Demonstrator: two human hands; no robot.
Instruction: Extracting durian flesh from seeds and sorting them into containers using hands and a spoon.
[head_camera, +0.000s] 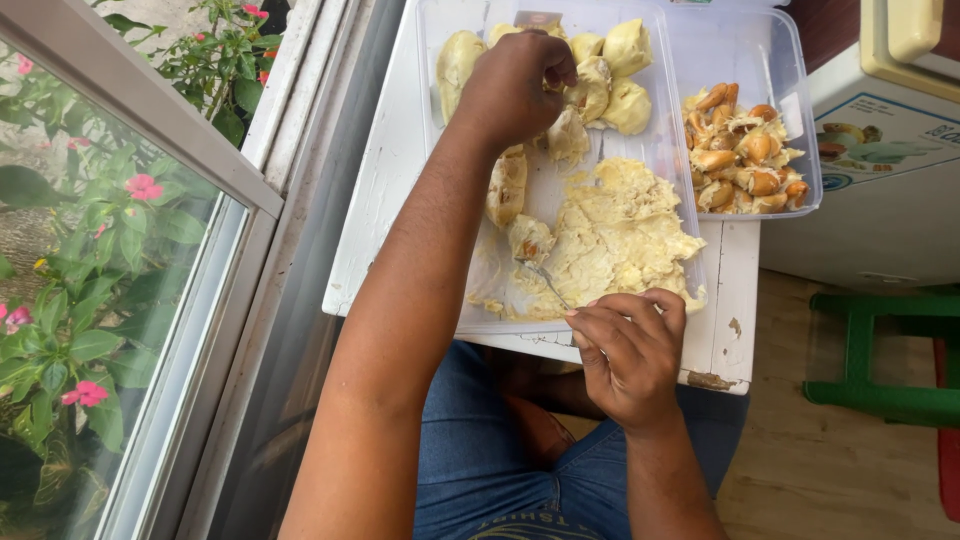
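Reaching far, the left hand (515, 85) pinched a yellow fruit piece (572, 135) in the clear tray (440, 120); the right hand (630, 350) gripped a small spoon (545, 280). The tray overhung the worktop (380, 190) edge and could tip

Pale yellow durian pods (610, 75) are being kept piled at the far end of a clear plastic tray (440, 150), while mashed flesh (620, 235) is being spread across its near half beside a thin metal fork (545, 280).

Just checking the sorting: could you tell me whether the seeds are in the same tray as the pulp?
No, the seeds fill a separate tub beside the tray holding pulp.
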